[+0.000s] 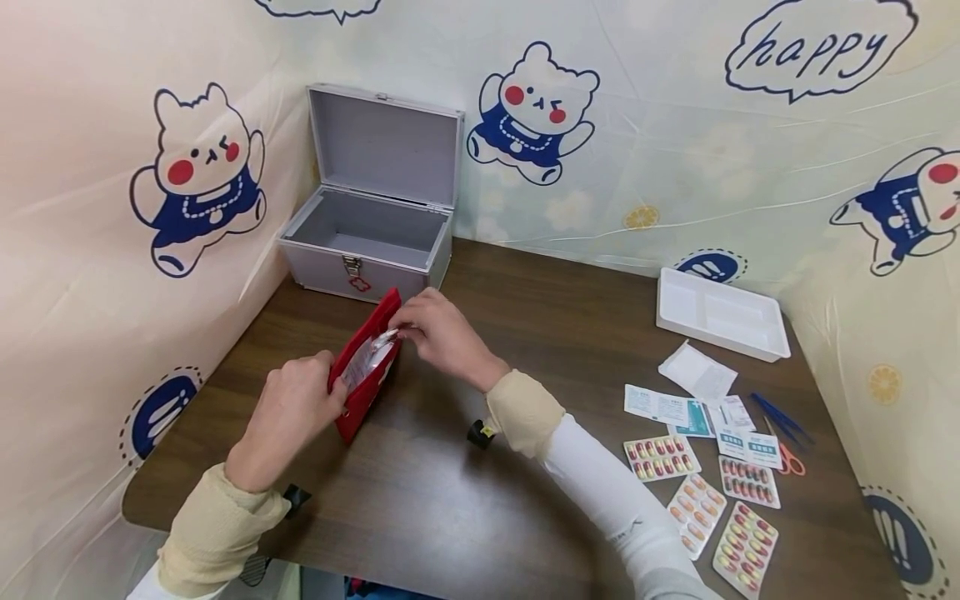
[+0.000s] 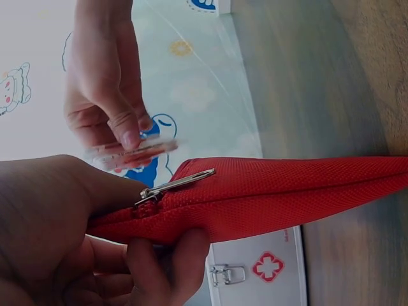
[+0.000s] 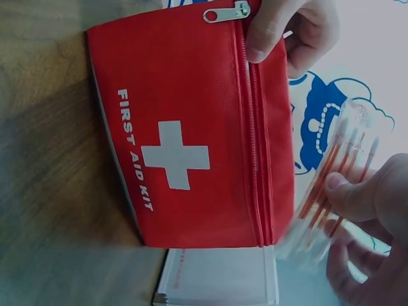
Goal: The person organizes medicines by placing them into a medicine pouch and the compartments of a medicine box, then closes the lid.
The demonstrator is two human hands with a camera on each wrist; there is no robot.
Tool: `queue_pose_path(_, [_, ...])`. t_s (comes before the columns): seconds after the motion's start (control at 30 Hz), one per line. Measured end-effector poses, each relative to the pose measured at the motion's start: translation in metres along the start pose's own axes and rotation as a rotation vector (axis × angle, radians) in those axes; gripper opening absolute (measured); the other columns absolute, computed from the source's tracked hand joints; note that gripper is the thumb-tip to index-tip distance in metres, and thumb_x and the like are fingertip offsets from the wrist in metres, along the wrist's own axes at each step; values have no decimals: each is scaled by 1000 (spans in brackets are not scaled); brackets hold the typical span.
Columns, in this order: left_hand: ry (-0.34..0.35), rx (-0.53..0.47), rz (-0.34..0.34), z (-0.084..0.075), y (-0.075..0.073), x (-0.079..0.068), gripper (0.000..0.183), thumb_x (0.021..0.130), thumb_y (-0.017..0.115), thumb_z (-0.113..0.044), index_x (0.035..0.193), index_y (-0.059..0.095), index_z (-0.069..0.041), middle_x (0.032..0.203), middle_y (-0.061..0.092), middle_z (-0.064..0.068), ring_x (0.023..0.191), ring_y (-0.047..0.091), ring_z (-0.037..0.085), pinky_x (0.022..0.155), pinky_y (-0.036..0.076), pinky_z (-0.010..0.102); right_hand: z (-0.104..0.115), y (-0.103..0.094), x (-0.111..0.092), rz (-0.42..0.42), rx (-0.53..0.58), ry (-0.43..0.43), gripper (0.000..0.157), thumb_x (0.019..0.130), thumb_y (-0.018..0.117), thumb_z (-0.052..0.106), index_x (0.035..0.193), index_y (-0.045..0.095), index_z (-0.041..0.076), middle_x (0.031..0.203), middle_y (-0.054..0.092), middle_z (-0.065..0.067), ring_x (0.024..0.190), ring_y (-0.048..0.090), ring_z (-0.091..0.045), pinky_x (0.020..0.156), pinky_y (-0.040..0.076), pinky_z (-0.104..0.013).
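My left hand (image 1: 293, 406) grips one end of a red zippered first aid pouch (image 1: 363, 412), thumb on one face and fingers on the other. In the right wrist view the pouch (image 3: 175, 210) shows a white cross, lettering and an unzipped top edge. Clear packaging lies inside its mouth in the head view. Between thumb and fingers my right hand (image 1: 444, 335) pinches a clear packet of swabs (image 3: 327, 182) with orange-brown sticks and white tips. The packet is right at the pouch's mouth.
Behind the pouch stands a grey case (image 1: 360, 279) with its lid raised. At the right lie several blister packs (image 1: 748, 546), paper sachets (image 1: 655, 403), a white gauze-like pad (image 1: 697, 372), blue tweezers (image 1: 780, 417) and orange-handled scissors (image 1: 791, 461). A white tray (image 1: 723, 317) sits at the back right.
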State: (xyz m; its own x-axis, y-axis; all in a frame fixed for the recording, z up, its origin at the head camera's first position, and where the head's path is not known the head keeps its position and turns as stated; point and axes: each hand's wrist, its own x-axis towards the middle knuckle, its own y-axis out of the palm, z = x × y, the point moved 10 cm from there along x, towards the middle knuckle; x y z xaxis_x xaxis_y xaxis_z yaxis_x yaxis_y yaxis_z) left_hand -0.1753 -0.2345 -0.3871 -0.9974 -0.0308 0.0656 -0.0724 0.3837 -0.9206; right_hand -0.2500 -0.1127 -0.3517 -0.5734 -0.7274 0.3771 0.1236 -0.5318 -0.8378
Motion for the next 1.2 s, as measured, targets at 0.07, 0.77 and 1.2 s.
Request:
queue_pose_path(0.07, [0, 0, -4, 1, 0, 0, 22, 87, 63, -7, 98, 63, 11, 78, 67, 22, 46, 49, 16, 39, 41, 21, 5, 2, 2, -5, -8, -36, 17, 92, 67, 2, 104, 77, 9, 106, 75, -3, 102, 57, -20, 94, 48, -28])
queue_pose_path(0.77, [29, -18, -37, 3, -1, -3, 24, 87, 66, -11, 101, 61, 8, 83, 68, 23, 50, 54, 16, 42, 47, 24, 18, 51, 17, 194, -125, -124, 24, 95, 61, 5, 116, 72, 11, 121, 69, -4, 119, 58, -18, 108, 43, -25])
queue_pose_path(1.2, [23, -152, -31, 14, 0, -28, 48, 89, 73, -19, 126, 57, 5, 108, 68, 26, 76, 67, 24, 63, 61, 40, 11, 41, -12, 62, 4, -74, 15, 94, 66, 11, 109, 70, 9, 114, 68, -4, 112, 60, -18, 100, 50, -28])
